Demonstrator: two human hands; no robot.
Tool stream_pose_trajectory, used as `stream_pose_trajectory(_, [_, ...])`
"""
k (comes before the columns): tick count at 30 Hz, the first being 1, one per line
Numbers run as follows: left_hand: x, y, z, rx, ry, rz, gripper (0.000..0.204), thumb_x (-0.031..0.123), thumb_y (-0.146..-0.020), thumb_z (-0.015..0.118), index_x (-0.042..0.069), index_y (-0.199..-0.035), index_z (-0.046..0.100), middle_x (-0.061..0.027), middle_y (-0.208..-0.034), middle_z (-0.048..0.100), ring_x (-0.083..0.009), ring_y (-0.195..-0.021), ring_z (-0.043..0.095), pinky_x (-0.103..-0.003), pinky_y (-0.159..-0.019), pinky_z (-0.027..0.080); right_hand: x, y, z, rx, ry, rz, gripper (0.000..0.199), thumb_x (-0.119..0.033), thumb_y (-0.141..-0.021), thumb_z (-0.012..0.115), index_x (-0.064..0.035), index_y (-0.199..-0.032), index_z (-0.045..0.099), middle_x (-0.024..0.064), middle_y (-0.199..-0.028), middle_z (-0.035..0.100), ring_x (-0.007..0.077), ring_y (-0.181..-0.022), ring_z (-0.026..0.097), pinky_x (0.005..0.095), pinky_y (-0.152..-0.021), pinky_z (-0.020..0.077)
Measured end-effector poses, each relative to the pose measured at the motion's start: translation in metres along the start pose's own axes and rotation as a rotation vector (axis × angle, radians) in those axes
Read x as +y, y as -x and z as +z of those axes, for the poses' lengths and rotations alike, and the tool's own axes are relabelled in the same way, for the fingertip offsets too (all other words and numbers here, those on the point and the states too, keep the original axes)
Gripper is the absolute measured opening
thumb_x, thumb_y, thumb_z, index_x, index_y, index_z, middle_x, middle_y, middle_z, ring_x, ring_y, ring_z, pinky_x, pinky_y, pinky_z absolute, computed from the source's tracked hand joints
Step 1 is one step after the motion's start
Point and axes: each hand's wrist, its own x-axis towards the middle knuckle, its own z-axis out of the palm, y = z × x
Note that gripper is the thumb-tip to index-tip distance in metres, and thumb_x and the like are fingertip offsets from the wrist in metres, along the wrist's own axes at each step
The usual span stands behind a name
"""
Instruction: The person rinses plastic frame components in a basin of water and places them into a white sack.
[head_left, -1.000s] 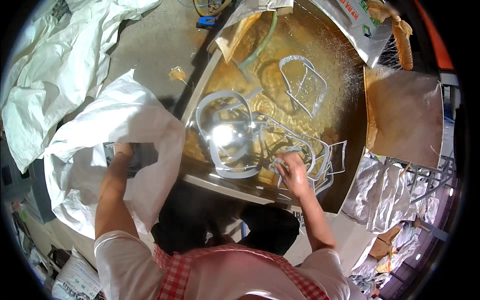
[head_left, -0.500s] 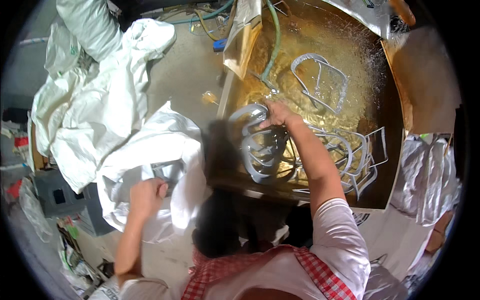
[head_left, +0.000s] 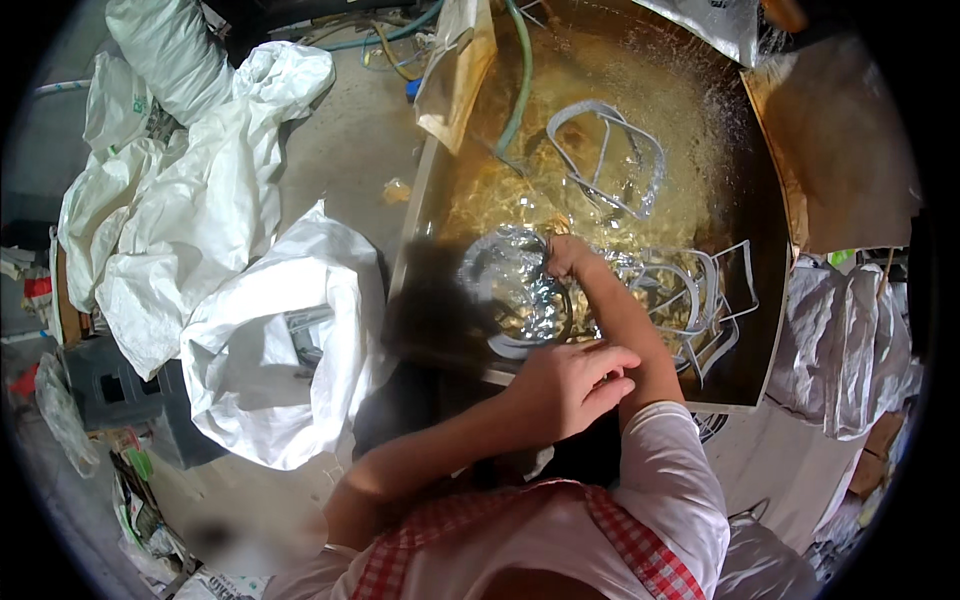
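My right hand (head_left: 568, 256) reaches down into a shallow tank (head_left: 770, 180) of yellowish water. Its fingers are hidden by the rippling water, beside grey curved frames (head_left: 512, 346) that lie partly under the surface. Above the tank's near edge, my left hand (head_left: 580, 385) hovers close to my right forearm, its fingers loosely bent and apart with nothing in them. Farther back in the water lies a single grey looped frame (head_left: 655, 165). Several more grey frames (head_left: 712, 290) are tangled together right of my right forearm.
Left of the tank, a white woven sack (head_left: 340, 350) stands open with grey pieces inside. More white sacks (head_left: 190, 220) pile up behind it, near a dark grey crate (head_left: 110, 385). A green hose (head_left: 523, 90) runs into the tank. Silvery sheeting (head_left: 845, 350) hangs at the right.
My left hand has moved from the sack's mouth rightward to beside my right forearm. My right hand has shifted slightly right and nearer, and the water around the curved frames is more disturbed.
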Motion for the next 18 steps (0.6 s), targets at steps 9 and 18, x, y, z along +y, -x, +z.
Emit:
stream_pose_trajectory(9, [-0.052,-0.010,0.021,0.088,0.211,-0.188,0.023,0.012,-0.086,0.055,0.002,-0.106,0.055,-0.0100,-0.096,0.061,-0.0190,-0.085,0.060,-0.029,-0.074,0.047,0.073,-0.039,0.068,-0.081,-0.151,0.034,0.028,-0.024,-0.062,0.071,0.0014,-0.070,0.063,0.0155,-0.069,0.063,0.0241,-0.058,0.054,0.0373,-0.057,0.0449])
stream_pose_trajectory(18, [-0.070,-0.022,0.013,0.566,1.114,-0.519,0.049,0.025,-0.081,0.063,0.003,-0.119,0.042,-0.0054,-0.108,0.050,-0.0129,-0.096,0.047,-0.027,-0.081,0.039,-0.002,0.116,-0.014,0.542,-0.333,0.105,0.040,-0.011,-0.070,0.060,-0.0071,-0.109,0.056,0.0173,-0.094,0.062,0.0353,-0.089,0.059,0.0405,-0.075,0.0460])
